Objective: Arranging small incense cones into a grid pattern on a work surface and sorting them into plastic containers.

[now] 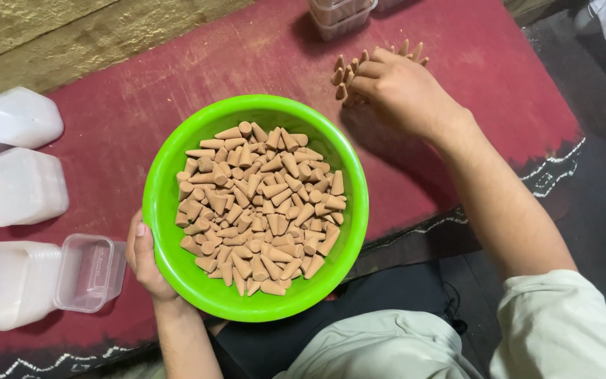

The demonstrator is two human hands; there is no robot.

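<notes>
A bright green plastic bowl (170,168) sits low in the middle of the view, filled with several small tan cones (261,210). My left hand (143,258) grips the bowl's lower left rim, thumb on the edge. Beyond the bowl, my right hand (394,88) rests on the red mat, its fingers closed around a cluster of upright cones (344,76); a few more cone tips show past the knuckles.
The red mat (177,77) covers the floor. Stacks of clear and white plastic tubs (29,281) lie at the left, with more white tubs (22,186) above them. Another clear stack (338,17) stands at the top edge. My knees are at the bottom right.
</notes>
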